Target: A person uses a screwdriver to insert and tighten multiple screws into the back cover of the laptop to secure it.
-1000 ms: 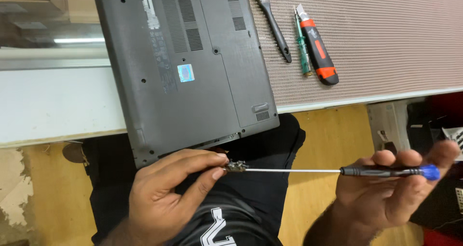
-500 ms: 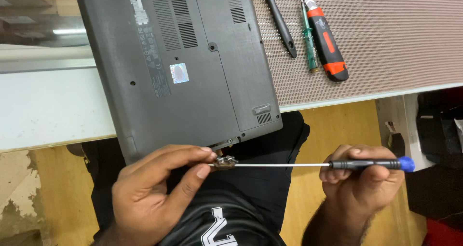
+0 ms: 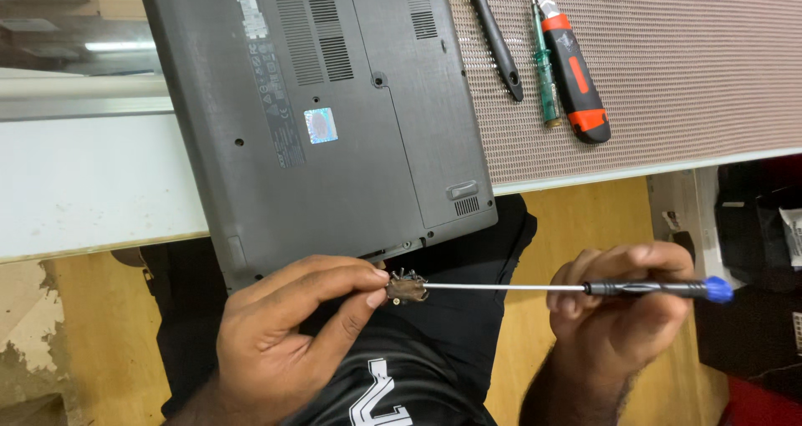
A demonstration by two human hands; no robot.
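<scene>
The left hand point(image 3: 284, 342) pinches a small brown clump of screws point(image 3: 406, 289) between thumb and forefinger, held at the tip of a long thin screwdriver with a black grip and blue cap point(image 3: 652, 289), which the right hand point(image 3: 618, 309) grips closed around the handle. Both hover over the lap, just below the overturned dark grey laptop point(image 3: 334, 125), whose bottom cover is still in place, overhanging the table point(image 3: 668, 75). On the table's ribbed mat lie a black pry tool point(image 3: 497, 38), a green tester screwdriver point(image 3: 545, 67) and an orange-and-black utility knife point(image 3: 576, 75), untouched.

Matt grey plastic laptop point(image 3: 334, 117); shiny metal screwdriver point(image 3: 585, 288) shaft; ribbed mat point(image 3: 685, 67).
</scene>
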